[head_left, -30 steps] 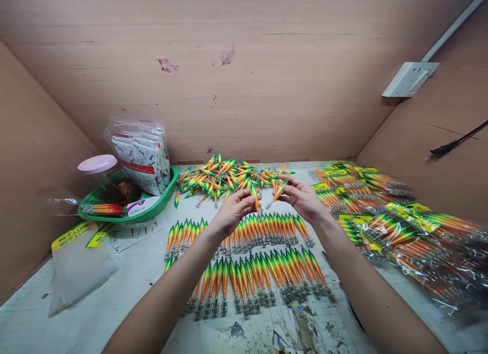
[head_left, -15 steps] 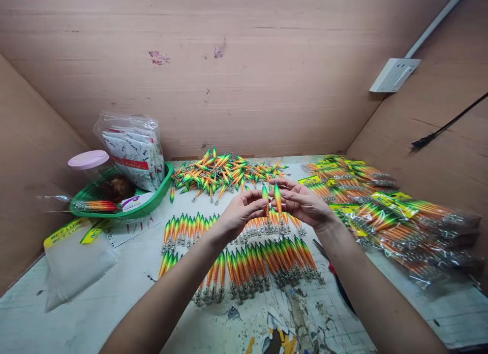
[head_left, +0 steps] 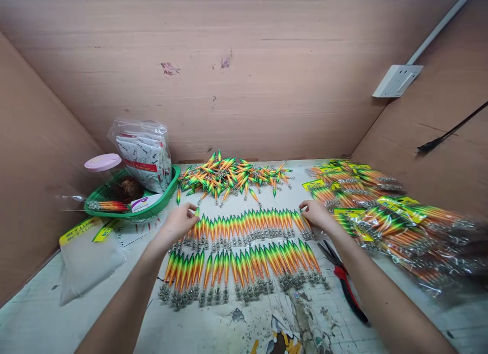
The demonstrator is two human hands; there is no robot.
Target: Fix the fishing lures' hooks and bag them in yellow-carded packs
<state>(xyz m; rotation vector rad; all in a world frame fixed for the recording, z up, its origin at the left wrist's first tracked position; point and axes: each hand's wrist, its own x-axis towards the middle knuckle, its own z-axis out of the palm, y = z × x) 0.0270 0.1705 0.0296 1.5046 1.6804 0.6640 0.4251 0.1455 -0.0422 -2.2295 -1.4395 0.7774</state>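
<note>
My left hand is at the left end of the farther row of squid jigs, its fingertips pinched on the green tip of a squid jig. At the opposite end of that row, my right hand pinches another squid jig, partly hidden by the fingers. The jigs are green, yellow and orange with metal hook crowns. A nearer row of squid jigs lies below, hooks toward me. Behind both rows is a loose heap of squid jigs.
Red-and-black pliers lie right of the rows. Bagged jigs are piled at the right. A green basket holds packets and a lidded jar at the left, with plastic bags before it. Cardboard walls surround the table.
Both hands have lowered and spread apart from the middle, each taking a jig to one end of the farther row. The view has shifted slightly, and the pliers are now uncovered.
</note>
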